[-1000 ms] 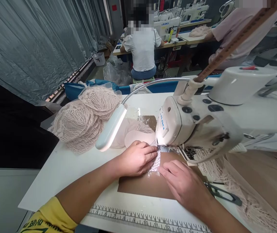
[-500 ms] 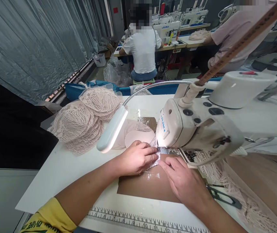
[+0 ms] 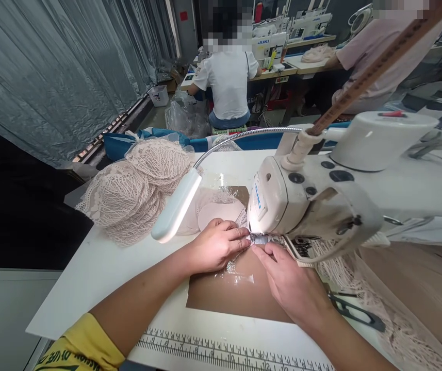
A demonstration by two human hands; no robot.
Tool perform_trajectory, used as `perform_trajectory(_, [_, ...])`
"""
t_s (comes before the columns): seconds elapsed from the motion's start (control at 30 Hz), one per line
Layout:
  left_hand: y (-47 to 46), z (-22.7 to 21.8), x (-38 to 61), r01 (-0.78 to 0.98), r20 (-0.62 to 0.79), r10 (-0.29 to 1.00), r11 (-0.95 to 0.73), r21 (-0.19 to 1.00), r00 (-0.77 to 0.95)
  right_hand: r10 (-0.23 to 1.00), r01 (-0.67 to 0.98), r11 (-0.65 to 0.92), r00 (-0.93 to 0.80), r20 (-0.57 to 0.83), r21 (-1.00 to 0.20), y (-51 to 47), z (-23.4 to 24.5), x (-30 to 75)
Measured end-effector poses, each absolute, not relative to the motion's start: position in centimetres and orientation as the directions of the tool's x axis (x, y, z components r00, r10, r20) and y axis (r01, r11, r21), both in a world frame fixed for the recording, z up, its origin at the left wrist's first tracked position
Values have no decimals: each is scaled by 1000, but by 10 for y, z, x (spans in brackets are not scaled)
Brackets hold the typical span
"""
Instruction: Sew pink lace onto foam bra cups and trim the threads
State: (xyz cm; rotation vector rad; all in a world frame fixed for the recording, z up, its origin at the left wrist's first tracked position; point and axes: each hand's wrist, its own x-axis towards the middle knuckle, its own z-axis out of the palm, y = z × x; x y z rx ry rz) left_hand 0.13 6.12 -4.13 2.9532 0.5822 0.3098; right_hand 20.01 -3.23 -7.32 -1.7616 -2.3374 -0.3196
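A JUKI sewing machine (image 3: 273, 198) stands over the work, its needle area just beyond my fingertips. My left hand (image 3: 221, 245) is closed, its fingers together, pressing on a pale lace piece (image 3: 240, 219) at the machine's foot. A smooth beige cup-shaped part (image 3: 216, 214) of this piece lies beyond the hand. My right hand (image 3: 292, 281) is closed too, with its fingertips at the near edge of the lace, close to the left fingertips. Both hands rest over a brown sheet (image 3: 236, 293) with shiny clear tape on it. The needle itself is hidden.
Stacked lace cups (image 3: 139, 185) lie at the left of the white table (image 3: 89, 288). A lit lamp (image 3: 178, 206) hangs on a bent neck. A dark thread snipper (image 3: 360, 312) and lace trim (image 3: 398, 330) lie right. A printed ruler (image 3: 221, 355) runs along the front. Two people sit beyond.
My left hand has moved slightly forward, and the lace under it has gone farther toward the machine's foot. The right fingertips have also shifted a little forward.
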Motion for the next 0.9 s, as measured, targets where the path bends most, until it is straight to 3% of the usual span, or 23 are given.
perform_trajectory(0.43, [61, -39, 3, 460, 164, 469, -883, 94, 868, 904, 940, 326, -279, 324, -100, -34, -75, 205])
perform_trajectory(0.67, [50, -20, 1, 579, 21, 579, -815, 4, 815, 913, 942, 304, -245, 327, -143, -35, -76, 208])
perform_trajectory(0.77, [43, -8, -2, 607, -76, 603, -793, 53, 794, 904, 939, 313, -249, 348, -140, -34, -75, 209])
perform_trajectory(0.9, [41, 4, -5, 576, -193, 544, -786, 223, 817, 885, 924, 341, -253, 392, -174, -33, -69, 207])
